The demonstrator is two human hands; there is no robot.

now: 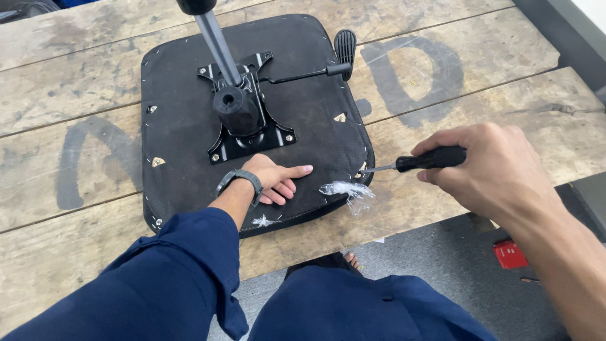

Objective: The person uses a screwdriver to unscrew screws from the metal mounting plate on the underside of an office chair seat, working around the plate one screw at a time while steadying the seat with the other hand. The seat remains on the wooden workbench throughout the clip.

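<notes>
Left hand (273, 179) flat, fingers together, on seat (183, 126); right hand (489, 167) at 3 o'clock, fingers clamped on screwdriver (420, 161).

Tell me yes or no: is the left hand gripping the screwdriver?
No, the left hand lies flat on the black seat underside, while the right hand grips the black-handled screwdriver.

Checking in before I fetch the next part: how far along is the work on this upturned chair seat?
Loose plastic wrap at the near edge suggests some stripping is done. In hand: the left hand presses the seat flat while the right hand works a screwdriver at its edge. The metal mechanism plate is still bolted on.
</notes>
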